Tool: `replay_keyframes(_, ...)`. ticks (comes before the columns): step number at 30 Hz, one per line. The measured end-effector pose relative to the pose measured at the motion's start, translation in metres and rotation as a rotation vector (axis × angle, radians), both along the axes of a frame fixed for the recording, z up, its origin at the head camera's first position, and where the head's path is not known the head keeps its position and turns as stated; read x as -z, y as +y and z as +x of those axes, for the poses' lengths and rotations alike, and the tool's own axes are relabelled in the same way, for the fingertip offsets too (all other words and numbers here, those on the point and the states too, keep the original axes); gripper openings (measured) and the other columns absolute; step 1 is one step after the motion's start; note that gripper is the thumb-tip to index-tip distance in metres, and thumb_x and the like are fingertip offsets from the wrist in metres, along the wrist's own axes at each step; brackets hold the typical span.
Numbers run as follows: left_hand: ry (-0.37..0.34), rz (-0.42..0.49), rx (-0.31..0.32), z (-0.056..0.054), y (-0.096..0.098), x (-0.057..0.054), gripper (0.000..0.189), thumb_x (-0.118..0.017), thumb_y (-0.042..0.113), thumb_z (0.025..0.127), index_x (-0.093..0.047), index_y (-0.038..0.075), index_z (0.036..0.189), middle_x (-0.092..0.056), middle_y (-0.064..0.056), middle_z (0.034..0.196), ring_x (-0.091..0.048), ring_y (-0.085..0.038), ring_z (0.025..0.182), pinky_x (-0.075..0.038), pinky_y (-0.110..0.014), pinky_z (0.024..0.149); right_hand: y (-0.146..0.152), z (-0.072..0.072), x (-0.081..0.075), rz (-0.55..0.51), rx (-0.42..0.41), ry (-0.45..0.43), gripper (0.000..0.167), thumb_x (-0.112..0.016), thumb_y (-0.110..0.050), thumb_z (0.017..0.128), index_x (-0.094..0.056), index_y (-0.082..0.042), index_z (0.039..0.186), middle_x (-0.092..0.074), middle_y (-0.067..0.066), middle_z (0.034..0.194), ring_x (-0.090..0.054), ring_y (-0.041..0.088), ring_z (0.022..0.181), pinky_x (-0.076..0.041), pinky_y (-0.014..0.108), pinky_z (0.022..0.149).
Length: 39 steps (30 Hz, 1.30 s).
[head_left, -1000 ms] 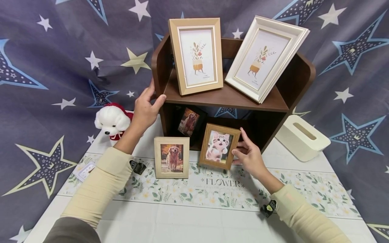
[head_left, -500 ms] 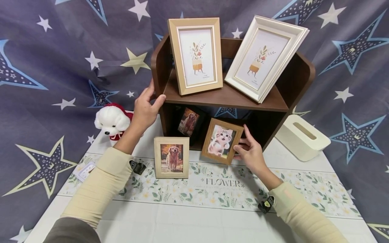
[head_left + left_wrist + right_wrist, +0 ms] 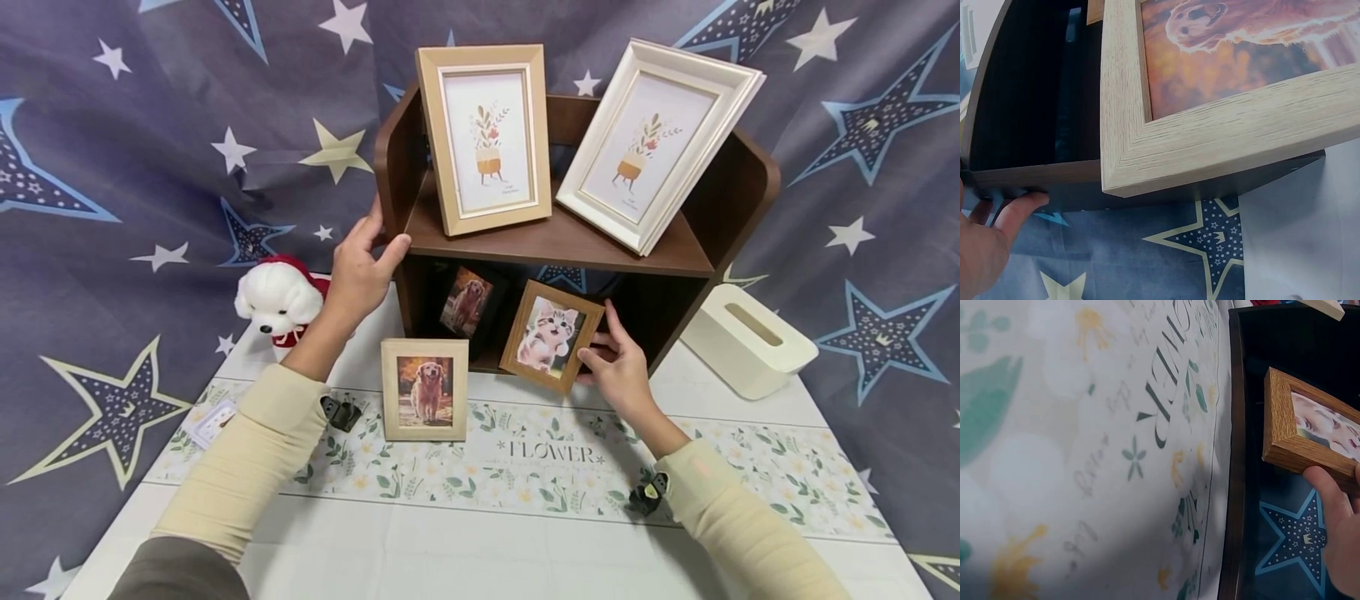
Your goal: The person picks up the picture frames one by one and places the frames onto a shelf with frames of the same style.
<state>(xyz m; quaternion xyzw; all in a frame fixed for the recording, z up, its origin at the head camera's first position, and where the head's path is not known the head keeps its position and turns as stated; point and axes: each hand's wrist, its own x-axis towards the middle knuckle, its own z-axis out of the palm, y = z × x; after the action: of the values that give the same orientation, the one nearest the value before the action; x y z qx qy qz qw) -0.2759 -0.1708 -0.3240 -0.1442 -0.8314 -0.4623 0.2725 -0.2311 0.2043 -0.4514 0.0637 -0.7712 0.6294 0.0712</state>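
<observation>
In the head view, my right hand (image 3: 618, 362) holds a brown wooden photo frame (image 3: 552, 335) with a kitten picture by its right edge, thumb in front. The frame is tilted and overlaps the lower compartment's opening; the right wrist view shows the thumb on its wooden border (image 3: 1283, 419). My left hand (image 3: 362, 271) grips the left side panel of a dark brown two-tier shelf (image 3: 480, 248), thumb at the front edge. A dark photo frame (image 3: 467, 302) with a dog picture stands inside the lower compartment. Before the shelf stands a light wood photo frame (image 3: 424, 390) with a dog picture.
On the upper tier lean a tan frame (image 3: 492, 139) and a white frame (image 3: 660, 146) with plant prints. Left of the shelf sits a white plush dog (image 3: 277, 298); right of it, a white tissue box (image 3: 748, 340). A floral runner (image 3: 555, 479) crosses the table.
My right hand has moved the kitten frame up and slightly right, further over the lower compartment, and tilted it more. My left hand keeps its place on the shelf.
</observation>
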Motion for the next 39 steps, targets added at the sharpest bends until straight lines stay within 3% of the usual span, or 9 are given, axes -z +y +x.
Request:
replay_keyframes(11, 0.005, -0.002, 0.016, 0.0, 0.001, 0.0, 0.068, -0.066, 0.018, 0.099, -0.035, 0.016, 0.159, -0.063, -0.018, 0.137, -0.062, -0.03, 0.122, -0.049, -0.046, 0.108, -0.001, -0.007, 0.004, -0.014, 0.027, 0.002, 0.09, -0.064, 0.003, 0.096, -0.021, -0.045, 0.159, -0.061, 0.028, 0.126, -0.069, 0.001, 0.087, -0.063, 0.033, 0.062)
replay_keyframes(31, 0.01, -0.006, 0.016, 0.0, 0.001, 0.0, 0.068, -0.066, 0.017, 0.099, -0.035, 0.016, 0.159, -0.063, -0.019, 0.136, -0.062, -0.032, 0.122, -0.05, -0.048, 0.108, -0.009, -0.021, 0.012, -0.014, 0.121, 0.033, 0.093, -0.066, 0.003, 0.093, -0.023, -0.047, 0.158, -0.064, 0.023, 0.124, -0.067, 0.001, 0.083, -0.062, 0.03, 0.06)
replay_keyframes(36, 0.007, -0.012, 0.012, 0.001, 0.0, -0.001, 0.068, -0.066, 0.018, 0.099, -0.034, 0.016, 0.159, -0.063, -0.019, 0.136, -0.063, -0.033, 0.122, -0.05, -0.047, 0.108, -0.015, -0.024, 0.013, -0.034, 0.159, 0.004, 0.093, -0.066, 0.004, 0.093, -0.025, -0.051, 0.156, -0.064, 0.022, 0.125, -0.066, 0.001, 0.084, -0.063, 0.041, 0.065)
replay_keyframes(39, 0.005, -0.015, 0.009, 0.001, -0.001, -0.001, 0.068, -0.066, 0.019, 0.099, -0.034, 0.016, 0.159, -0.063, -0.019, 0.136, -0.063, -0.033, 0.122, -0.05, -0.048, 0.107, -0.019, -0.026, 0.015, -0.03, 0.183, 0.001, 0.094, -0.066, 0.004, 0.093, -0.025, -0.053, 0.155, -0.064, 0.02, 0.125, -0.066, 0.001, 0.084, -0.063, 0.041, 0.065)
